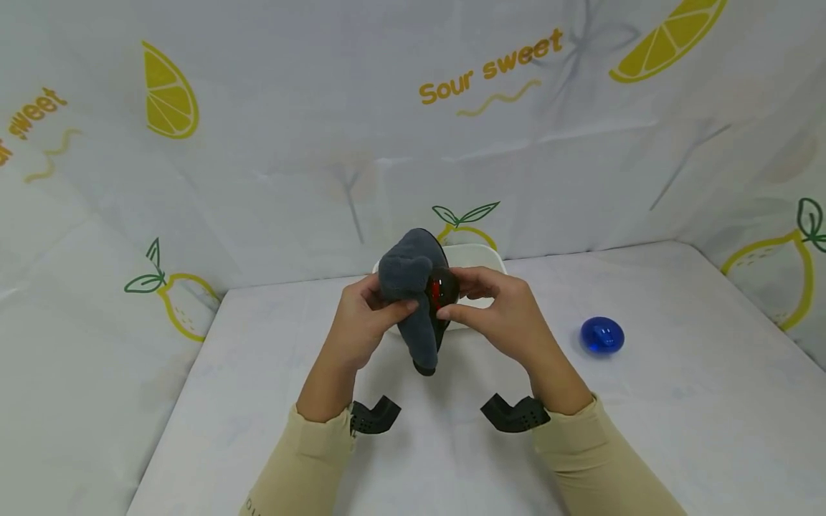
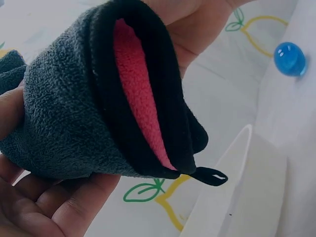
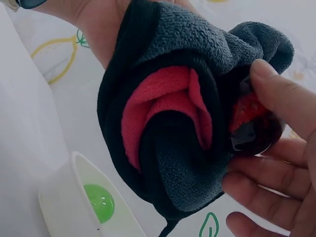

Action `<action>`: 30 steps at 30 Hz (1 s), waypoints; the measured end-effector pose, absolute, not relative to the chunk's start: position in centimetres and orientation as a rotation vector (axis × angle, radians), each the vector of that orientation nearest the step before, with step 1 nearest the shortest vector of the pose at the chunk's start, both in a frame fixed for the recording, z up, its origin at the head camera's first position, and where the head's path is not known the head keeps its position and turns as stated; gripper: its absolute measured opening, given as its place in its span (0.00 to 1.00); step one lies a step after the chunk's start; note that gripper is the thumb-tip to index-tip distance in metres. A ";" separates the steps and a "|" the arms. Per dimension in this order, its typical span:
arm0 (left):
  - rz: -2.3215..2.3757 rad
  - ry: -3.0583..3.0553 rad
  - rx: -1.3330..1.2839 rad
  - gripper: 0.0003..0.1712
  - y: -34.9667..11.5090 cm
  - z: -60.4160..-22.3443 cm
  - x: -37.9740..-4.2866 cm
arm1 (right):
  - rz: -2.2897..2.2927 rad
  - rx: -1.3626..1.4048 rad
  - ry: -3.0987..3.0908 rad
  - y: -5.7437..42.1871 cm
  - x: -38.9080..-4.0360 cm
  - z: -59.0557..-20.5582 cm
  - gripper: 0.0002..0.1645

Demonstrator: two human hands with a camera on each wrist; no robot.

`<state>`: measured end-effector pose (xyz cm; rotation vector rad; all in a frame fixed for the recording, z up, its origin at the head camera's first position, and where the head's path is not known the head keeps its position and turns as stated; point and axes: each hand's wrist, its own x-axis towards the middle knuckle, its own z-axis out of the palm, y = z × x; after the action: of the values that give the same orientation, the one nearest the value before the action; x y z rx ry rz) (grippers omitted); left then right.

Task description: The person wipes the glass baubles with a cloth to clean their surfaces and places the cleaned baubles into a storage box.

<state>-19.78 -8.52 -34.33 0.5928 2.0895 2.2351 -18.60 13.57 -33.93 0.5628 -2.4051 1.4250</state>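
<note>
A dark grey towelling cloth (image 1: 406, 269) with black edging and a pink inner side is bunched up over the table. My left hand (image 1: 361, 322) grips it from the left, thumb in front and fingers behind. From the other side my right hand (image 1: 503, 308) pinches a shiny dark red rounded piece (image 3: 254, 123) between thumb and fingers, right against the cloth. Part of the red piece lies hidden by the folds. A black hanging loop (image 2: 210, 175) sticks out at the cloth's edge in the left wrist view.
Behind the hands stands a white basin (image 1: 480, 256), partly covered by them. A green shiny piece (image 3: 100, 202) lies inside it. To the right, a blue glassy rounded piece (image 1: 602, 335) rests on the white-covered table (image 1: 684, 401). A lemon-print sheet (image 1: 290, 129) hangs at the back.
</note>
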 end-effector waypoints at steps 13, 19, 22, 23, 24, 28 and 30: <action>2.224 2.124 0.675 0.21 -8.2 -34.7 -19.8 | 1.605 0.339 -2.514 13.0 -18.8 -34.0 0.20; 2.237 2.118 0.583 0.21 -8.0 -34.5 -19.7 | 1.537 0.348 -2.518 12.8 -18.6 -33.9 0.23; 2.254 2.119 0.527 0.21 -7.8 -34.4 -19.6 | 1.452 0.326 -2.475 12.4 -18.4 -34.1 0.22; 2.265 2.116 0.509 0.21 -7.8 -34.3 -19.6 | 1.431 0.313 -2.447 12.2 -18.3 -34.1 0.22; 2.277 2.111 0.497 0.21 -7.7 -34.3 -19.6 | 1.418 0.303 -2.414 12.0 -18.3 -34.3 0.22; 2.315 2.104 0.449 0.20 -7.4 -34.3 -19.5 | 1.415 0.289 -2.279 11.5 -18.2 -34.7 0.27; 2.326 2.101 0.426 0.20 -7.3 -34.4 -19.5 | 1.409 0.305 -2.243 11.3 -18.1 -34.8 0.29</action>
<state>-19.49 -7.34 -34.36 0.4259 2.1013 2.3257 -18.06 11.26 -34.79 0.3050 -2.2429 1.4088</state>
